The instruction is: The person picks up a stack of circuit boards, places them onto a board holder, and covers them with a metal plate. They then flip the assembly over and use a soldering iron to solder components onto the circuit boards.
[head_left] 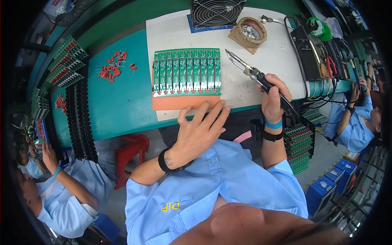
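Note:
My right hand [275,98] is closed around the black handle of a soldering iron [263,81]. Its metal tip points up and left, just off the right edge of a green circuit board panel [187,71] and apart from it. The panel, made of several narrow boards side by side, lies on an orange pad [183,104]. My left hand [200,128] is open, fingers spread, with the fingertips resting at the pad's near edge below the panel. Nothing shows in that hand.
A fan [216,14] and a round pot [241,40] with silvery bits stand behind. Loose red components [112,69] lie left, near a black slotted rack [79,118] and stacked boards [65,61]. Right are a green spool [322,29] and another board stack [298,149]. Co-workers sit both sides.

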`<state>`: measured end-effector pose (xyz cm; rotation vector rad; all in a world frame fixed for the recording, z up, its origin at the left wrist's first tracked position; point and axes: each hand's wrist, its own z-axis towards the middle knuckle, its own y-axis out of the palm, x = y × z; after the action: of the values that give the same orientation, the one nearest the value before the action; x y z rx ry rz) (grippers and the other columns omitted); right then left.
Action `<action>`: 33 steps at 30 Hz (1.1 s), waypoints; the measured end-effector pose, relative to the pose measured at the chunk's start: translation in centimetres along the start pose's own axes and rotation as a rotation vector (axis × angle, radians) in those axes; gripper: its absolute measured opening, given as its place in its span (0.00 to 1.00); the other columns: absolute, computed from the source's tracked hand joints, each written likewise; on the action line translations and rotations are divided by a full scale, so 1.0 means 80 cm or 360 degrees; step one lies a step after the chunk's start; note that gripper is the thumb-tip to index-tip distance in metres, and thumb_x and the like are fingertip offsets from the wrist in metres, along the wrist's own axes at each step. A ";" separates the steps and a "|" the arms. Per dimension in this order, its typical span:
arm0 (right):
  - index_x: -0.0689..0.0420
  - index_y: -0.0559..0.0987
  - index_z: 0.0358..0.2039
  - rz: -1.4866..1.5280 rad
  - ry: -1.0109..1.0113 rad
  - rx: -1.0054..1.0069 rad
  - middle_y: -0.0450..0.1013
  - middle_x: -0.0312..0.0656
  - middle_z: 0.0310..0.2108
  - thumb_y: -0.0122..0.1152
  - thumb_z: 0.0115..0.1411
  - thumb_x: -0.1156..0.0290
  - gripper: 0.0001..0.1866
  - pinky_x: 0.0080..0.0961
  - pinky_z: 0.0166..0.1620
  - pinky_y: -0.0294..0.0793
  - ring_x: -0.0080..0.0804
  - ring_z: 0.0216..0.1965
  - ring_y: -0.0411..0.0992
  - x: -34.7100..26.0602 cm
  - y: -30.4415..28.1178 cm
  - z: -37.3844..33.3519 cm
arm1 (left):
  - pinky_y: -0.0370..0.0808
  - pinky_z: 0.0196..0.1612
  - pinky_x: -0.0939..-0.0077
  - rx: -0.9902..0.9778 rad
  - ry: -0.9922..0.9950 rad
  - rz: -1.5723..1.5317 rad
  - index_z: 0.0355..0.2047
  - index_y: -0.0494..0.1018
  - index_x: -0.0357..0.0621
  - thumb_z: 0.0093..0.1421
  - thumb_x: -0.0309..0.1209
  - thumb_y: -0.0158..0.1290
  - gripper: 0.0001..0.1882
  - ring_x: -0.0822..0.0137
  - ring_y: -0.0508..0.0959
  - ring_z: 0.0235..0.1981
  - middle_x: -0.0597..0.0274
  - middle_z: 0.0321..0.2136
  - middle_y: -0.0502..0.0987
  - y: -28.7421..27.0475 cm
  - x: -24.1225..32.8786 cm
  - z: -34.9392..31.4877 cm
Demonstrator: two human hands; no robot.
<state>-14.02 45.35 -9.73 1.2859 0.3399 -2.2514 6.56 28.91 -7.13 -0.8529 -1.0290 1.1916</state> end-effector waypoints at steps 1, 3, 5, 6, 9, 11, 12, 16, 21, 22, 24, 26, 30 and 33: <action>0.68 0.77 0.51 -0.0061 -0.0050 -0.0028 0.75 0.49 0.37 0.60 0.70 0.58 0.23 0.29 0.40 0.70 0.32 0.37 0.72 0.000 0.000 0.002 | 0.49 0.64 0.49 0.0001 -0.0023 -0.0009 0.60 0.75 0.49 0.54 0.42 0.68 0.33 0.62 0.70 0.61 0.69 0.63 0.73 -0.001 -0.001 -0.004; 0.68 0.78 0.51 -0.0055 -0.0053 -0.0047 0.75 0.48 0.37 0.61 0.69 0.58 0.23 0.29 0.41 0.70 0.33 0.37 0.72 0.001 -0.001 0.004 | 0.49 0.64 0.49 -0.0011 -0.0034 -0.0002 0.60 0.75 0.49 0.54 0.43 0.67 0.33 0.63 0.70 0.61 0.70 0.62 0.74 -0.005 -0.006 -0.013; 0.68 0.78 0.50 -0.0042 -0.0067 -0.0101 0.75 0.48 0.38 0.63 0.68 0.57 0.24 0.29 0.42 0.71 0.33 0.38 0.73 0.001 -0.004 0.006 | 0.49 0.64 0.50 -0.0020 -0.0069 0.0014 0.59 0.76 0.50 0.55 0.44 0.67 0.31 0.65 0.70 0.60 0.70 0.60 0.76 -0.009 -0.014 -0.022; 0.68 0.78 0.50 -0.0045 -0.0062 -0.0082 0.75 0.48 0.38 0.63 0.68 0.57 0.24 0.29 0.42 0.71 0.33 0.38 0.73 -0.001 -0.005 0.008 | 0.49 0.64 0.50 -0.0032 -0.0053 0.0012 0.59 0.76 0.50 0.55 0.44 0.67 0.31 0.65 0.70 0.60 0.70 0.60 0.76 -0.012 -0.017 -0.026; 0.67 0.78 0.51 -0.0109 -0.0015 -0.0227 0.75 0.47 0.38 0.67 0.64 0.61 0.24 0.29 0.43 0.71 0.34 0.38 0.72 -0.011 -0.005 0.015 | 0.47 0.64 0.49 -0.0020 -0.0185 0.0067 0.57 0.78 0.47 0.56 0.45 0.67 0.29 0.64 0.71 0.59 0.70 0.55 0.80 -0.026 -0.025 -0.043; 0.68 0.78 0.51 -0.0119 0.0014 -0.0237 0.75 0.47 0.38 0.69 0.62 0.63 0.23 0.29 0.43 0.71 0.34 0.38 0.72 -0.013 -0.006 0.015 | 0.48 0.64 0.50 -0.0009 -0.0209 0.0050 0.56 0.78 0.47 0.56 0.44 0.67 0.29 0.64 0.72 0.58 0.69 0.54 0.80 -0.033 -0.035 -0.052; 0.68 0.78 0.51 -0.0132 0.0034 -0.0261 0.75 0.47 0.38 0.70 0.60 0.66 0.23 0.29 0.43 0.71 0.34 0.38 0.72 -0.014 -0.007 0.015 | 0.50 0.64 0.51 0.0017 -0.0239 0.0035 0.56 0.78 0.47 0.56 0.43 0.68 0.29 0.63 0.72 0.58 0.69 0.52 0.81 -0.037 -0.040 -0.054; 0.67 0.78 0.49 -0.0178 0.0122 -0.0320 0.75 0.47 0.36 0.72 0.55 0.72 0.23 0.30 0.43 0.71 0.35 0.37 0.72 -0.039 -0.007 0.011 | 0.54 0.63 0.53 0.0093 -0.0268 -0.0286 0.55 0.77 0.44 0.55 0.39 0.69 0.28 0.61 0.74 0.56 0.65 0.51 0.81 -0.054 -0.070 -0.037; 0.65 0.81 0.46 -0.0225 0.0120 -0.0437 0.77 0.46 0.32 0.71 0.47 0.81 0.22 0.27 0.38 0.72 0.34 0.32 0.75 -0.065 -0.012 -0.010 | 0.58 0.62 0.52 0.0184 -0.0324 -0.0559 0.54 0.77 0.43 0.52 0.33 0.70 0.28 0.53 0.71 0.58 0.58 0.54 0.77 -0.077 -0.088 0.054; 0.65 0.81 0.46 -0.0228 0.0127 -0.0442 0.77 0.46 0.32 0.71 0.47 0.81 0.22 0.27 0.38 0.72 0.34 0.32 0.75 -0.066 -0.012 -0.014 | 0.57 0.63 0.50 0.0022 -0.0256 -0.0478 0.54 0.77 0.46 0.52 0.31 0.70 0.28 0.51 0.69 0.61 0.57 0.58 0.74 -0.083 -0.092 0.075; 0.66 0.80 0.45 -0.0284 0.0105 -0.0452 0.75 0.46 0.30 0.70 0.48 0.80 0.20 0.32 0.39 0.72 0.36 0.32 0.72 -0.063 -0.009 -0.022 | 0.56 0.65 0.47 -0.0135 -0.0184 -0.0398 0.54 0.77 0.49 0.52 0.30 0.69 0.27 0.48 0.67 0.64 0.55 0.62 0.71 -0.079 -0.101 0.098; 0.67 0.79 0.44 -0.0314 0.0091 -0.0460 0.74 0.46 0.30 0.69 0.49 0.79 0.20 0.35 0.40 0.72 0.38 0.32 0.71 -0.061 -0.009 -0.023 | 0.55 0.67 0.48 -0.0326 -0.0061 -0.0287 0.55 0.77 0.53 0.51 0.28 0.69 0.29 0.48 0.64 0.67 0.56 0.66 0.66 -0.072 -0.108 0.113; 0.67 0.79 0.44 -0.0334 0.0085 -0.0484 0.74 0.45 0.28 0.69 0.48 0.79 0.20 0.36 0.41 0.73 0.38 0.32 0.72 -0.060 -0.005 -0.020 | 0.53 0.69 0.46 -0.0448 0.0033 -0.0252 0.55 0.78 0.57 0.51 0.25 0.69 0.29 0.49 0.61 0.69 0.58 0.69 0.62 -0.059 -0.107 0.125; 0.67 0.79 0.43 -0.0370 0.0107 -0.0460 0.74 0.44 0.27 0.69 0.49 0.79 0.19 0.37 0.43 0.74 0.38 0.32 0.72 -0.058 -0.001 -0.020 | 0.52 0.70 0.45 -0.0470 0.0040 -0.0268 0.54 0.79 0.58 0.50 0.24 0.69 0.29 0.50 0.61 0.70 0.59 0.70 0.62 -0.056 -0.106 0.125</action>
<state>-11.01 47.60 -6.56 1.2205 0.8455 -2.2433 -2.02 19.71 -1.22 -0.9862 -1.2502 0.8975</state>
